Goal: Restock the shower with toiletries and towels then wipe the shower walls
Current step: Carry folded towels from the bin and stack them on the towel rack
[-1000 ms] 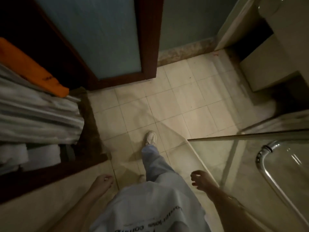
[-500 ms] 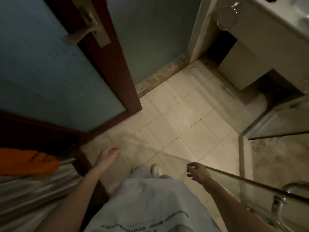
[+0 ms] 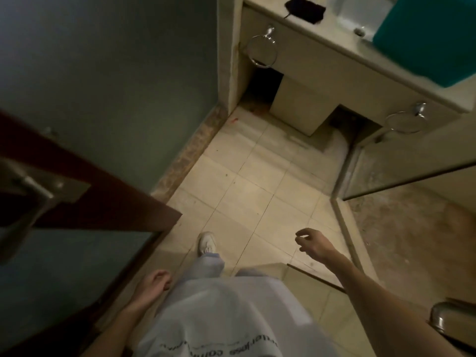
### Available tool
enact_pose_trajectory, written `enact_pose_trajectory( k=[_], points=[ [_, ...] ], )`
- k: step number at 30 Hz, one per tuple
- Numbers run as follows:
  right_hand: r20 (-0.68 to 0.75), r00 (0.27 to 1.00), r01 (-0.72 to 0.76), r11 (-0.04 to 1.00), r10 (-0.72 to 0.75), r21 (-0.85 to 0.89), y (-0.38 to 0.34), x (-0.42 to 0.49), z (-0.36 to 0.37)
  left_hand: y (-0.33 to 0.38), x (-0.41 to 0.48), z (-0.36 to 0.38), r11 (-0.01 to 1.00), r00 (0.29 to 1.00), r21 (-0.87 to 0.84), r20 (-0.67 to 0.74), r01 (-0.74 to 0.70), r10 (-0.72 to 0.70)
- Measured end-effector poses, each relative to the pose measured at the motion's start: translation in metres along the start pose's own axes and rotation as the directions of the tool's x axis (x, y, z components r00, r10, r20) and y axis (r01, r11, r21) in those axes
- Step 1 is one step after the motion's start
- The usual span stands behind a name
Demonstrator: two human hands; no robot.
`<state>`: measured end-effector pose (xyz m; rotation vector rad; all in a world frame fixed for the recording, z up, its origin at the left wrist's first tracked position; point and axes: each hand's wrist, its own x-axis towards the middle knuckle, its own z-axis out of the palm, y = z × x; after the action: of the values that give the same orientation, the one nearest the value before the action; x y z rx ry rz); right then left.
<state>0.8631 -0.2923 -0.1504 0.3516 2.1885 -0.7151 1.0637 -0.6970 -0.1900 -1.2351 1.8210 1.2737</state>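
Note:
I stand on a beige tiled bathroom floor (image 3: 260, 176). My left hand (image 3: 154, 282) hangs by my hip with loosely curled fingers and holds nothing. My right hand (image 3: 313, 244) reaches forward over the floor, fingers relaxed and slightly bent, empty, beside the edge of the glass shower door (image 3: 316, 278). The shower floor (image 3: 412, 240) lies to the right behind a raised curb (image 3: 345, 228). A teal item (image 3: 432, 34) sits on the vanity counter (image 3: 342, 50) at the top right. No towels or toiletries show in either hand.
A dark wooden door with frosted glass (image 3: 77, 189) and a metal handle (image 3: 31, 191) stands open on my left. Two chrome towel rings (image 3: 262, 48) hang on the vanity front. A black object (image 3: 305, 9) lies on the counter. A chrome shower door handle (image 3: 443, 318) is at the lower right.
My view has swung right and up: the cart with the orange cloth left the frame and the vanity counter came in. My right hand moved forward; my left hand dropped toward my hip.

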Motion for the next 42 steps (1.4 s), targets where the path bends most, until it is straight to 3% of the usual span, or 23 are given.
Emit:
enact_pose_trajectory(
  k=[6,11,19,27,32,39,42],
  points=[
    [-0.104,0.993,-0.046,0.988,0.062,0.146,-0.020,0.012,-0.045,0.049,0.047,-0.027,0.973,0.996,0.230,0.074,0.021,-0.039],
    [-0.169,0.976,-0.075,0.944,0.135,0.322,-0.023,0.035,-0.075,0.137,0.076,-0.014,0.927,0.989,0.364,0.147,-0.087,0.035],
    [-0.046,0.942,-0.276,0.843,0.334,0.462,0.030,0.098,-0.080,0.308,0.123,0.049,0.897,0.979,0.425,0.202,-0.123,0.039],
    [0.077,0.905,-0.370,0.686,0.418,0.627,0.036,0.145,-0.124,0.511,0.117,0.148,0.866,0.933,0.382,0.283,-0.321,0.221],
    [0.079,0.914,-0.348,0.666,0.398,0.660,0.025,0.177,-0.169,0.596,0.124,0.203,0.820,0.891,0.396,0.361,-0.413,0.275],
    [0.010,0.899,-0.305,0.611,0.437,0.731,0.010,0.226,-0.260,0.653,0.177,0.239,0.837,0.932,0.443,0.304,-0.320,0.195],
    [-0.109,0.888,-0.205,0.597,0.447,0.776,-0.010,0.248,-0.316,0.684,0.192,0.244,0.841,0.942,0.455,0.290,-0.292,0.170]
  ],
)
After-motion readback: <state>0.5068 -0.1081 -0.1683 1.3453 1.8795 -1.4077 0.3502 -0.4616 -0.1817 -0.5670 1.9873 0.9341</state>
